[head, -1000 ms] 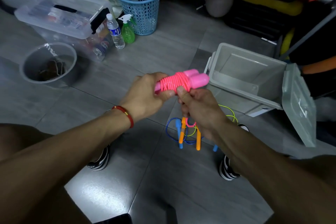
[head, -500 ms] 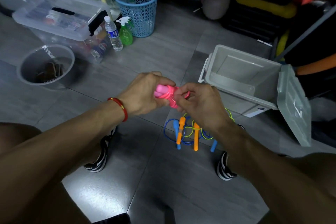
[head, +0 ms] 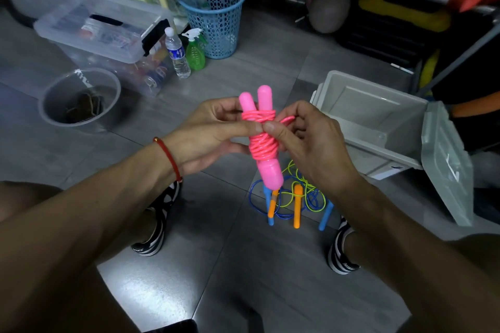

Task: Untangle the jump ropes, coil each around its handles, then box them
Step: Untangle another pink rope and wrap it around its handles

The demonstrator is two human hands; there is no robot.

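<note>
Person crouched over grey tiled floor [head: 243,265], both forearms reaching forward. Pink plastic jump rope [head: 262,140] held upright between the hands, above the floor: two rounded pink handles side by side, glossy pink cord coiled tightly round their middle, handle tips showing above and below the coil.

Left hand [head: 213,132]: fingers curled round the bundle from the left, thumb pressed on the front of the coil. Red cord bracelet [head: 168,158] at that wrist.

Right hand [head: 305,140]: thumb on the coil, touching the left thumb; fingers pinch a short loose loop of pink cord just right of the handles.

Below the hands, on the floor between two black-and-white striped shoes, a tangled heap: blue jump rope with blue handles [head: 270,205] and yellow-green jump rope with orange handles [head: 297,204], cords crossing each other.

Right of the hands, pale grey plastic storage box [head: 378,119], open, its hinged lid [head: 446,165] hanging down at the right side.

Far left: clear round plastic tub [head: 78,97], lidded clear plastic bin [head: 100,27], small water bottle [head: 177,54], green spray bottle [head: 195,51], blue mesh wastebasket [head: 213,13].
</note>
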